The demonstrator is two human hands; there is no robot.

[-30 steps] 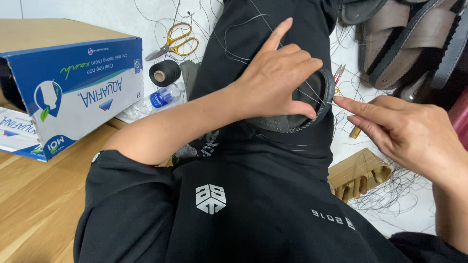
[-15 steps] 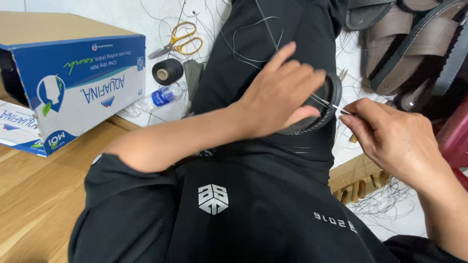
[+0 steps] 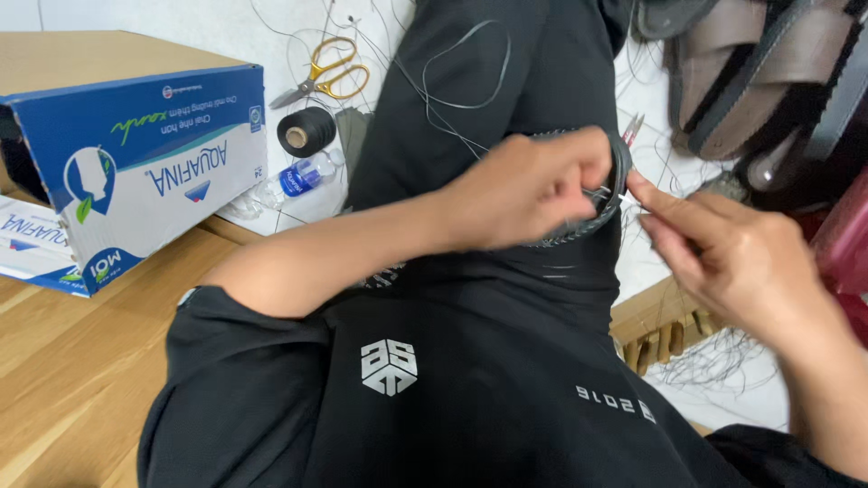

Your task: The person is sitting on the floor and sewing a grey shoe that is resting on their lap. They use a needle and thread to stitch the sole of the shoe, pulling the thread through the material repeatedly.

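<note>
The left hand (image 3: pixel 529 190) gripped the ribbed round opening (image 3: pixel 615 194) of the smooth black garment (image 3: pixel 452 361) with closed fingers; the right hand (image 3: pixel 723 253) pinched thin thread there.

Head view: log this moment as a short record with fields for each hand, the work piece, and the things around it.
left hand: closed fist on the garment, pinching at its hem
right hand: fingers straight, tips at the hem edge
garment: black, spread over the table, with loose thread on it
spool: black, beside the scissors
scissors: yellow handles, lying shut
box: blue cardboard, on its side
bottle: small, lying down
table: wood
</note>
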